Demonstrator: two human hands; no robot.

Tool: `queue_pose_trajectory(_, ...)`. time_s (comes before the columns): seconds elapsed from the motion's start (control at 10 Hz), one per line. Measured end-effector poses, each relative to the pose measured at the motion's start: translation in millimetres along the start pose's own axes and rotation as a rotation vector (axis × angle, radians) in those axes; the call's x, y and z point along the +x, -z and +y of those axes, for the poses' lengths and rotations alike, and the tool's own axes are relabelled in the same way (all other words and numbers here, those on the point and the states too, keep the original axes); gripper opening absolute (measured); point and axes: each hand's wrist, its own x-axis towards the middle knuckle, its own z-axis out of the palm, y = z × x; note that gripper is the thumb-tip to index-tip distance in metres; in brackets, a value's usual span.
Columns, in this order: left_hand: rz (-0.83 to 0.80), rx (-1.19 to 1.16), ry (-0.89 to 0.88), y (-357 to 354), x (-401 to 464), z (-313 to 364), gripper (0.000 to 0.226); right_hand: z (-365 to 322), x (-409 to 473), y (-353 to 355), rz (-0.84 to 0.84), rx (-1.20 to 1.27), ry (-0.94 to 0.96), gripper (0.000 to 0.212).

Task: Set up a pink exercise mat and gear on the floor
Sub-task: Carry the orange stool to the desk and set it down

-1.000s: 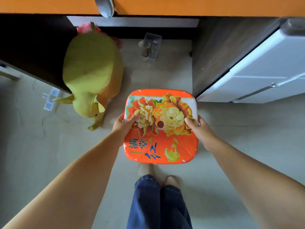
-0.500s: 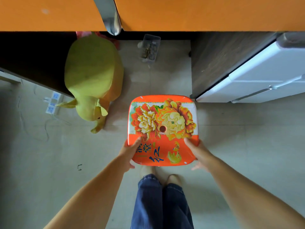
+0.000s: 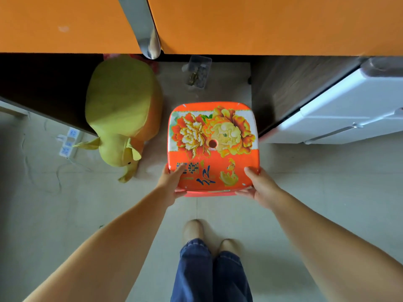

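Observation:
An orange plastic stool (image 3: 212, 147) with a printed flower top sits in front of me, seen from above, in the gap under the orange desk. My left hand (image 3: 171, 182) grips its near left corner, thumb on top. At the near right corner my right hand (image 3: 256, 185) holds the rim the same way. No pink mat is in view.
A green plush toy (image 3: 121, 114) lies left of the stool, half under the orange desk (image 3: 261, 25). A clear plastic box (image 3: 198, 73) stands at the back. A dark wood panel (image 3: 281, 88) and a white cabinet (image 3: 349, 110) flank the right. A power strip (image 3: 68, 141) lies on the tiled floor at left.
Both hands slid from the stool's middle sides to its near corners. The stool moved away from me, toward the space under the desk, and my feet now show fully.

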Motion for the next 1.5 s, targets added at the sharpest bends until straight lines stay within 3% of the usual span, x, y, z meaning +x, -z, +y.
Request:
queue_pose_trajectory(0.3,0.061,0.016,-0.235,-28,21,109,0.017,-86,30,-50,0.069,0.106,0.197,0.048)
queue_pose_trajectory(0.5,0.068,0.004,-0.277,-31,19,124,0.021,-98,36,-57,0.042,0.011,0.198,0.047)
queue_pose_trajectory(0.6,0.055,-0.037,-0.238,-29,9,113,0.051,-92,23,-53,0.025,-0.058,0.173,0.053)
queue_pose_trajectory(0.7,0.067,0.11,-0.216,-31,-21,101,0.059,-84,-9,-46,0.024,-0.219,0.145,0.059)
queue_pose_trajectory(0.8,-0.062,0.353,-0.212,-40,-72,98,0.048,-79,-53,-32,-0.006,-0.447,0.118,0.052)
queue_pose_trajectory(0.9,-0.121,0.655,-0.301,-55,-136,104,0.04,-87,-112,-16,-0.02,-0.797,0.159,0.038)
queue_pose_trajectory(1.0,-0.113,0.945,-0.434,-68,-214,114,0.038,-103,-186,0,0.001,-1.115,0.218,0.04)
queue_pose_trajectory(1.1,-0.136,1.188,-0.475,-74,-287,123,0.041,-123,-254,14,0.03,-1.294,0.291,0.035)
queue_pose_trajectory(1.3,-0.189,1.533,-0.625,-109,-397,140,0.036,-148,-345,56,0.177,-1.394,0.408,0.033)
queue_pose_trajectory(1.5,-0.206,1.772,-0.914,-175,-454,145,0.036,-147,-403,129,0.37,-1.257,0.388,0.035)
